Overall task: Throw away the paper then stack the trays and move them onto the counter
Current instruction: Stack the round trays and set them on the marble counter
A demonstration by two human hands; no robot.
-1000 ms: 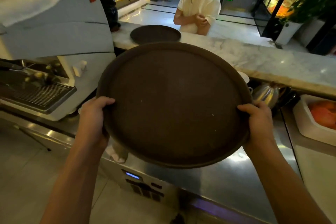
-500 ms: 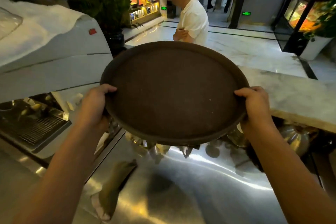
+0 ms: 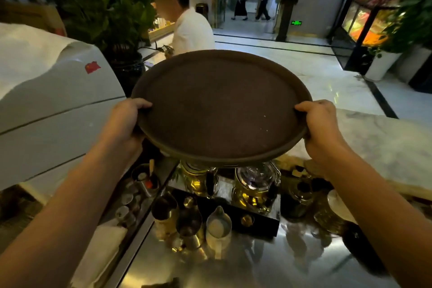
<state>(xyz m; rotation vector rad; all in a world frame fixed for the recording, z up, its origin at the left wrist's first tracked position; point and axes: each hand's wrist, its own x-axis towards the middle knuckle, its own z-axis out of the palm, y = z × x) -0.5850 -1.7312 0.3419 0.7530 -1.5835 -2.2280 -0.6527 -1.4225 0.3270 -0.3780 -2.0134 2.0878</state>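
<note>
Head view: I'm carrying the tray (image 3: pixel 222 110) toward the marble counter (image 3: pixel 378 138)

My left hand (image 3: pixel 124 124) and right hand (image 3: pixel 320 128) each clamp an opposite rim, thumbs on top, so the tray stays level between them, lifted above the glass teapots (image 3: pixel 256 184) below my hands; the counter lies just beyond my right hand, and any second tray is hidden

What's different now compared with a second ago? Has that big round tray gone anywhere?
The brown tray has been carried forward and up, from over the steel worktop toward the marble counter; the glass teapots now show beneath it. The second tray seen earlier on the counter is out of sight. Unchanged: left hand and right hand grip opposite rims, tray empty.
</note>
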